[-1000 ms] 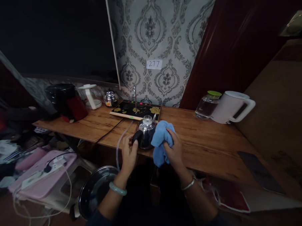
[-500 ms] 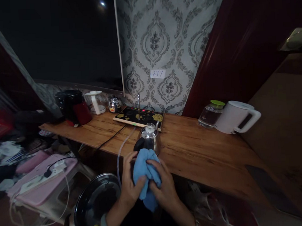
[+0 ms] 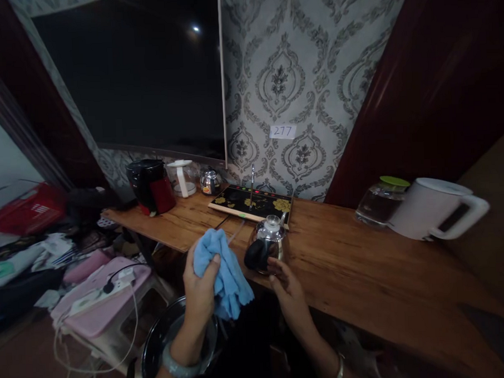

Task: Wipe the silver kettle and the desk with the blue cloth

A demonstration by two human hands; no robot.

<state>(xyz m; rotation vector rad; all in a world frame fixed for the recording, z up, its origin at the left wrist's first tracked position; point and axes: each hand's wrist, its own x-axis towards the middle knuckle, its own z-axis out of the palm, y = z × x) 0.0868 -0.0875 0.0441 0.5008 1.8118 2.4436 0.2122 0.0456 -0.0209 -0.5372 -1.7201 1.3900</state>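
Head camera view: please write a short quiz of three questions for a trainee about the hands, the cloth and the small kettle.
1. True or false: the blue cloth is in the right hand.
2. Which object stands farthest right on the wooden table? A) black and red appliance B) white electric kettle C) tea tray
3. Fill in: the right hand's fingers are at the black ____ of the small steel kettle.

Key
1. False; the left hand holds it.
2. B, the white electric kettle.
3. handle
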